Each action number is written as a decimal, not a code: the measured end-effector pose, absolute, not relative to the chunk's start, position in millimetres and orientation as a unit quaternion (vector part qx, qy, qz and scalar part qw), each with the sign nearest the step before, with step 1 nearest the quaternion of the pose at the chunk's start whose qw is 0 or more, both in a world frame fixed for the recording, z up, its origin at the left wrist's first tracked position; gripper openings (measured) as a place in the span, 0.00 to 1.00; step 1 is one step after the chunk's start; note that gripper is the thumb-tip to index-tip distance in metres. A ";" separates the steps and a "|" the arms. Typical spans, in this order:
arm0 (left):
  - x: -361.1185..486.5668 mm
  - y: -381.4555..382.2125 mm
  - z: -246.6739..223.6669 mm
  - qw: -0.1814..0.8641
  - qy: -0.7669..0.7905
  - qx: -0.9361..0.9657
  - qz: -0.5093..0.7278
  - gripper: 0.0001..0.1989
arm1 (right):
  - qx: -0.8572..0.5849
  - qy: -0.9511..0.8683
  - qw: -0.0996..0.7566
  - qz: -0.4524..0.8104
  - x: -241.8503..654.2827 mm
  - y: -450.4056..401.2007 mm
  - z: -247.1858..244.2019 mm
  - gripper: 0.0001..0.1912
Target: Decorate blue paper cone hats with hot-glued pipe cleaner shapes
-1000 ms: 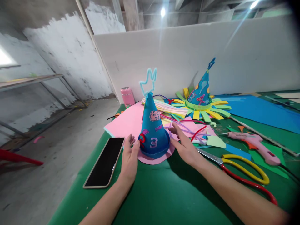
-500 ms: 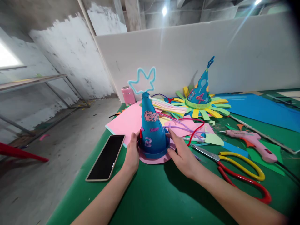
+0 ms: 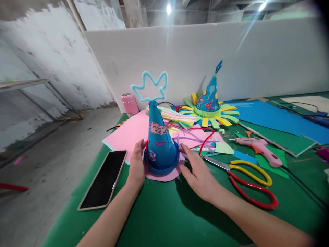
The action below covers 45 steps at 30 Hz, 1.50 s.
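A blue cone-shaped party hat [image 3: 161,151] stands upright on a round pink paper piece [image 3: 164,176]. Pink and purple cut-outs decorate its side, and a light-blue pipe-cleaner crown shape [image 3: 153,85] rises from the tip. My left hand [image 3: 137,164] is curled against the hat's left edge, its fingertips partly hidden. On the other side my right hand [image 3: 196,171] is open, thumb and fingers apart, just beside the brim. A bit of red shows at the hat's left side by my left fingers.
A phone [image 3: 104,181] lies at left. Red-and-yellow-handled scissors [image 3: 246,178] and a pink glue gun [image 3: 259,147] lie at right. Behind are a second decorated hat [image 3: 209,97], a pink bottle [image 3: 130,104], pink paper [image 3: 128,128] and a blue sheet [image 3: 269,116].
The view has swung to the right. The hat has turned slightly, its cut-outs shifting leftward on its face. My right hand's fingers have come slightly away from the brim.
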<state>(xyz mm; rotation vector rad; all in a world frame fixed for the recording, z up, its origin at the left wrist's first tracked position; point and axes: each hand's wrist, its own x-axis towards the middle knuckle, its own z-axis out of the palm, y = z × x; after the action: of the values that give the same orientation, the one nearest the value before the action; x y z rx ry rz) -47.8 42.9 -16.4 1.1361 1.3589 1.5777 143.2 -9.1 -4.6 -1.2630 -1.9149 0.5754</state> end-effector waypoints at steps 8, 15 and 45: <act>-42.1 22.9 -6.9 0.159 0.565 0.622 0.518 0.40 | -0.567 -0.665 0.453 0.179 214.6 -1.1 16.5 0.21; -34.4 27.3 -11.2 0.140 0.599 0.638 0.463 0.36 | -0.617 -0.652 0.413 0.158 256.5 29.5 20.0 0.19; -41.8 19.1 -5.9 0.062 0.578 0.660 0.477 0.25 | -0.649 -0.752 0.114 0.005 194.2 132.9 6.8 0.06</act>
<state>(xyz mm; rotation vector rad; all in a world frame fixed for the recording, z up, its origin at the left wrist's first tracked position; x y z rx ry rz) -41.8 19.1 -5.9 1.9935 1.7458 1.4420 194.2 132.9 6.8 -1.9041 -2.2053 0.0144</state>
